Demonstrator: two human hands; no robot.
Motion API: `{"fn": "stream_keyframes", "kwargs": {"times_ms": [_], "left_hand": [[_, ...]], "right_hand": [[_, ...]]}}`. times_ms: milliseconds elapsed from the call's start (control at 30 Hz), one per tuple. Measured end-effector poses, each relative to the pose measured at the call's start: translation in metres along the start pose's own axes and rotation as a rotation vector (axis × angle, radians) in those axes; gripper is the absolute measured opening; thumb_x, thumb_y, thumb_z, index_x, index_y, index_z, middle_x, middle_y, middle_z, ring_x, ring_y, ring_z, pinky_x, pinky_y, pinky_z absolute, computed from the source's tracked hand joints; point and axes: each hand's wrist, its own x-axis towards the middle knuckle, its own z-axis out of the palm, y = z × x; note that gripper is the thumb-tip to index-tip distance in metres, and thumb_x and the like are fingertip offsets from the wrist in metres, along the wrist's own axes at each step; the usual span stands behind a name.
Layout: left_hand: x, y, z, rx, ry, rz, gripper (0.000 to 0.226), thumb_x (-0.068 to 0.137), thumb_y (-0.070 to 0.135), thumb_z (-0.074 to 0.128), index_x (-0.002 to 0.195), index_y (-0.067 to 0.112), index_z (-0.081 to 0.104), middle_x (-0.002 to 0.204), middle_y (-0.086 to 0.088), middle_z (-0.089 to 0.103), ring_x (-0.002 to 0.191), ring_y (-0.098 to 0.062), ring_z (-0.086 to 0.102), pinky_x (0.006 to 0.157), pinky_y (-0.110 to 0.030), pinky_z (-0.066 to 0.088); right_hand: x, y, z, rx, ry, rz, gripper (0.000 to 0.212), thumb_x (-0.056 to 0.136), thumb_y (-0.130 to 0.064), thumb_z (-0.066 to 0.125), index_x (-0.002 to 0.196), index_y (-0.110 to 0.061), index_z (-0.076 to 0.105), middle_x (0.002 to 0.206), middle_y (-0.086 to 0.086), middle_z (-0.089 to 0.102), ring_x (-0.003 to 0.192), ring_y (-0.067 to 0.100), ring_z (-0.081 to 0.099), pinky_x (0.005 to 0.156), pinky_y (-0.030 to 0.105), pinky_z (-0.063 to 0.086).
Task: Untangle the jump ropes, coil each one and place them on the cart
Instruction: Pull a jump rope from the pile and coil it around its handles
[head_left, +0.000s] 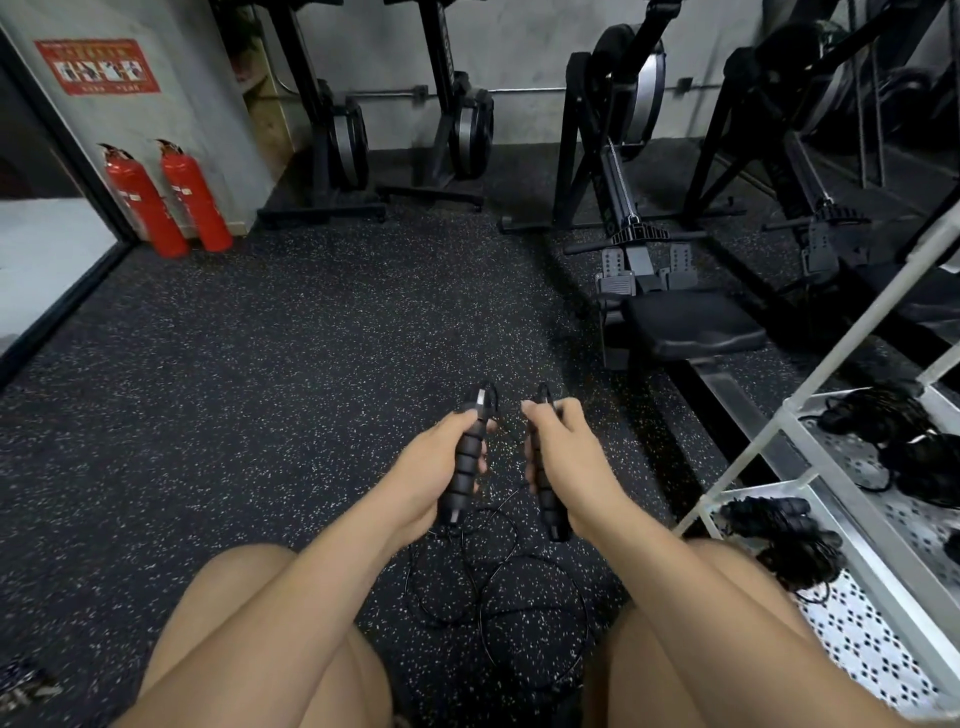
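My left hand (441, 457) grips one black ribbed jump rope handle (465, 467), held upright over the speckled floor. My right hand (563, 452) grips the second black handle (545, 499) beside it, a short gap apart. The thin black rope cord (524, 597) hangs from the handles and lies in loose loops on the floor between my knees. At the right stands the white metal cart (779, 431), with coiled black jump ropes (795, 540) on its lower shelf and more coiled ropes (893, 436) on the shelf above.
A rowing machine (685, 322) with a black seat stands just ahead on the right, more rowers stand against the back wall. Two red fire extinguishers (166, 202) stand at the left by a glass door. My bare knees frame the bottom of the view.
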Motion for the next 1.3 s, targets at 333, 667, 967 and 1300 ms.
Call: {"fn": "stream_keyframes", "kwargs": {"times_ms": [333, 667, 967, 1300], "left_hand": [[0.001, -0.009, -0.001, 0.030, -0.078, 0.018, 0.050, 0.094, 0.056, 0.071, 0.137, 0.032, 0.070, 0.134, 0.004, 0.075, 0.135, -0.024, 0.060, 0.125, -0.057, 0.035], [-0.002, -0.007, 0.002, 0.018, -0.123, 0.032, 0.029, 0.112, 0.030, 0.057, 0.135, 0.019, 0.070, 0.129, -0.004, 0.078, 0.131, -0.030, 0.067, 0.117, -0.051, 0.048], [-0.002, -0.008, 0.001, 0.063, -0.128, 0.046, 0.029, 0.112, 0.030, 0.057, 0.136, 0.020, 0.070, 0.129, -0.005, 0.077, 0.127, -0.025, 0.070, 0.118, -0.056, 0.048], [0.000, -0.005, -0.004, -0.047, -0.075, 0.082, 0.033, 0.110, 0.033, 0.060, 0.136, 0.016, 0.071, 0.132, -0.010, 0.076, 0.131, -0.032, 0.067, 0.118, -0.059, 0.047]], "right_hand": [[-0.007, 0.013, 0.003, 0.081, -0.065, -0.054, 0.017, 0.106, -0.026, 0.061, 0.110, -0.035, 0.075, 0.105, -0.003, 0.077, 0.094, 0.017, 0.066, 0.086, 0.039, 0.052], [-0.001, 0.019, 0.004, 0.094, -0.027, -0.107, 0.029, 0.102, -0.037, 0.069, 0.132, -0.035, 0.070, 0.123, -0.009, 0.076, 0.114, 0.014, 0.074, 0.107, 0.049, 0.058], [-0.004, 0.016, 0.004, 0.076, -0.007, -0.155, 0.028, 0.105, -0.035, 0.071, 0.132, -0.034, 0.064, 0.120, -0.010, 0.074, 0.112, 0.010, 0.072, 0.098, 0.033, 0.058], [-0.011, 0.011, -0.004, 0.140, -0.294, -0.153, 0.068, 0.092, -0.026, 0.087, 0.147, -0.049, 0.053, 0.137, -0.017, 0.071, 0.127, 0.009, 0.069, 0.108, 0.040, 0.056]]}}
